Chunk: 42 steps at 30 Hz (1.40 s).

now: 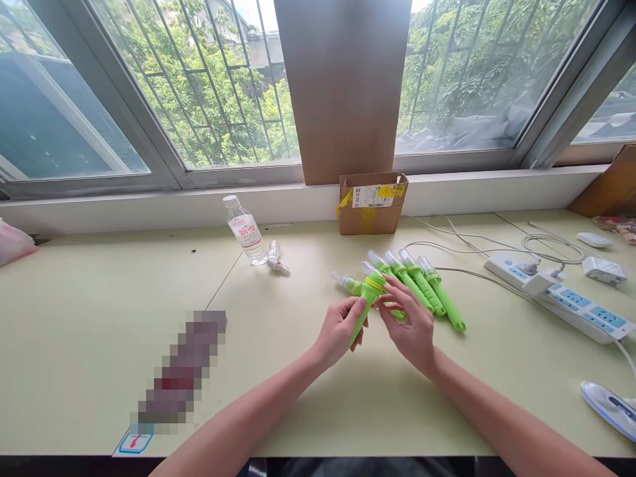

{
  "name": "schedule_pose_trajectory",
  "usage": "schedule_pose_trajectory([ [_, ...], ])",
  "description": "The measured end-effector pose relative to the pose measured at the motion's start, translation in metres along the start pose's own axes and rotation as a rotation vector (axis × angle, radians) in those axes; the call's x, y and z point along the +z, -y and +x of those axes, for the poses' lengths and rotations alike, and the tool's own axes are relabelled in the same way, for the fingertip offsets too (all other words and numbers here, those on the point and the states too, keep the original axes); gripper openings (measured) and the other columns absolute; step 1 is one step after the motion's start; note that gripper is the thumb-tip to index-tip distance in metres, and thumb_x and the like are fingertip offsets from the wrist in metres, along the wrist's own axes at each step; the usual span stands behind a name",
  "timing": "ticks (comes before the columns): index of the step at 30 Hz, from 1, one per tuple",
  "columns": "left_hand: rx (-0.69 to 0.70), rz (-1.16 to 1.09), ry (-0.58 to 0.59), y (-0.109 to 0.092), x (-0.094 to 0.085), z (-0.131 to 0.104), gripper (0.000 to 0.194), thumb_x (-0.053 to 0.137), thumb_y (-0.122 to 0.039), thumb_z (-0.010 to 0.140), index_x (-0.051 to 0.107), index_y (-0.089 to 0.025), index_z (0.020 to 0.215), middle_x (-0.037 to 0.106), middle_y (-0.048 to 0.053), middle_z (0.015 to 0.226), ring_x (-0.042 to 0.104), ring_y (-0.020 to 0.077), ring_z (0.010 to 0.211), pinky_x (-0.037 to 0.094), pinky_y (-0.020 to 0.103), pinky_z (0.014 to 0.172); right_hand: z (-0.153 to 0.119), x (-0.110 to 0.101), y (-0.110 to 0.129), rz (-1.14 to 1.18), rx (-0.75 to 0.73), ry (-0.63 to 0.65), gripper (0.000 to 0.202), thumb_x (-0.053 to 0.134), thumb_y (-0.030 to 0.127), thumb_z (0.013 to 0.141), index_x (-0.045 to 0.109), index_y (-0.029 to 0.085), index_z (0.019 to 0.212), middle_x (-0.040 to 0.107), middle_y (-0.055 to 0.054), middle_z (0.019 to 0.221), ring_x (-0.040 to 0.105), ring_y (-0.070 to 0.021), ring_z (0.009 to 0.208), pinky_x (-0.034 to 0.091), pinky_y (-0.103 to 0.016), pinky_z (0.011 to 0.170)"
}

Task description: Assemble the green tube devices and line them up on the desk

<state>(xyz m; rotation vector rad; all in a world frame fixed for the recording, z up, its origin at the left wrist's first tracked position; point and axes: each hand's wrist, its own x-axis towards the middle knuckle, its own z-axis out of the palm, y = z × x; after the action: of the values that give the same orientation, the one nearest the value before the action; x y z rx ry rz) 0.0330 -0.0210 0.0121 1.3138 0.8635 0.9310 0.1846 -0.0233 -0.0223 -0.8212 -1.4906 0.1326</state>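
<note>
My left hand [339, 329] grips a green plastic tool [368, 298] by its handle, holding it tilted up off the table, yellow-ringed head uppermost. My right hand [410, 323] touches the same tool near its upper part with the fingertips. Just behind my hands, several more green tools with clear caps [422, 281] lie side by side on the pale green table [99, 318]. One more capped piece [346, 283] lies to their left.
A small open cardboard box [371, 202] stands by the windowsill. A water bottle [244, 230] and a small clear cap [276, 258] are at centre left. A white power strip [571, 298] with cables lies at right, with a charger [603, 268], a white mouse [595, 239] and a flat white device [611, 407].
</note>
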Motion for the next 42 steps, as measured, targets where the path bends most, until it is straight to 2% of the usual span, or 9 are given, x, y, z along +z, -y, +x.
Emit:
schedule_pose_trajectory([
  [6,-0.009,-0.03,0.007,0.003,0.003,-0.001,0.043,0.047,-0.054,0.089,0.063,-0.014,0.092,0.048,-0.004,0.065,0.042,0.0036,0.034,0.028,0.018,0.03,-0.004,0.002,-0.002,0.077,0.103,-0.009,0.039,0.062,0.005,0.082,0.06,0.026,0.116,0.059,-0.008,0.128,0.07,-0.0154,0.077,0.065,-0.034,0.065],
  [11,-0.008,-0.026,0.006,0.003,0.002,0.0,0.044,0.048,-0.055,0.088,0.064,-0.014,0.094,0.048,-0.003,0.065,0.042,0.0037,0.035,0.029,0.018,0.03,-0.007,0.002,-0.006,0.089,0.104,-0.008,0.039,0.063,0.006,0.082,0.06,0.026,0.116,0.06,-0.008,0.129,0.071,-0.0176,0.082,0.065,-0.035,0.067],
  [25,-0.024,-0.012,-0.019,0.001,0.001,0.001,0.045,0.05,-0.057,0.086,0.063,-0.014,0.09,0.048,-0.004,0.061,0.041,0.0042,0.035,0.028,0.018,0.031,-0.005,0.002,-0.006,0.06,0.137,0.021,0.027,0.061,0.015,0.086,0.06,0.022,0.112,0.06,-0.011,0.129,0.072,-0.0186,0.081,0.066,-0.037,0.069],
  [28,-0.036,-0.006,-0.007,0.001,-0.001,0.001,0.045,0.05,-0.057,0.085,0.063,-0.014,0.088,0.049,-0.004,0.058,0.041,0.0049,0.033,0.027,0.018,0.03,-0.002,0.0,-0.006,0.062,0.159,0.05,0.022,0.063,0.017,0.085,0.061,0.022,0.107,0.062,-0.01,0.122,0.07,-0.0203,0.091,0.066,-0.035,0.069],
  [32,-0.076,0.026,0.037,-0.001,-0.002,-0.001,0.047,0.046,-0.059,0.087,0.06,-0.014,0.091,0.048,-0.006,0.05,0.04,0.0064,0.029,0.025,0.019,0.028,0.002,-0.004,-0.004,0.041,0.095,0.054,0.018,0.063,0.014,0.084,0.063,0.023,0.1,0.062,-0.007,0.111,0.066,-0.0201,0.099,0.066,-0.033,0.068],
  [36,-0.073,0.05,0.009,-0.002,-0.001,-0.003,0.043,0.065,-0.052,0.077,0.048,-0.02,0.1,0.055,-0.009,0.052,0.036,0.0054,0.027,0.026,0.017,0.027,0.006,-0.005,-0.002,0.012,0.042,0.06,0.018,0.062,0.012,0.085,0.062,0.023,0.1,0.061,-0.006,0.111,0.065,-0.0188,0.095,0.066,-0.032,0.067],
  [39,-0.06,0.076,-0.006,-0.001,-0.001,-0.002,0.041,0.069,-0.051,0.074,0.048,-0.019,0.091,0.062,-0.004,0.06,0.046,0.0073,0.031,0.029,0.017,0.028,0.008,-0.005,-0.003,-0.006,0.015,0.061,0.016,0.062,0.013,0.085,0.06,0.022,0.098,0.06,-0.006,0.108,0.065,-0.0183,0.094,0.066,-0.031,0.065],
  [42,-0.027,0.104,0.002,0.001,-0.002,0.0,0.038,0.064,-0.051,0.078,0.056,-0.016,0.09,0.067,0.003,0.073,0.061,0.0119,0.047,0.037,0.018,0.034,0.008,-0.005,-0.005,-0.032,-0.015,0.064,0.017,0.063,0.015,0.085,0.057,0.023,0.098,0.06,-0.006,0.106,0.065,-0.0171,0.092,0.065,-0.03,0.062],
])
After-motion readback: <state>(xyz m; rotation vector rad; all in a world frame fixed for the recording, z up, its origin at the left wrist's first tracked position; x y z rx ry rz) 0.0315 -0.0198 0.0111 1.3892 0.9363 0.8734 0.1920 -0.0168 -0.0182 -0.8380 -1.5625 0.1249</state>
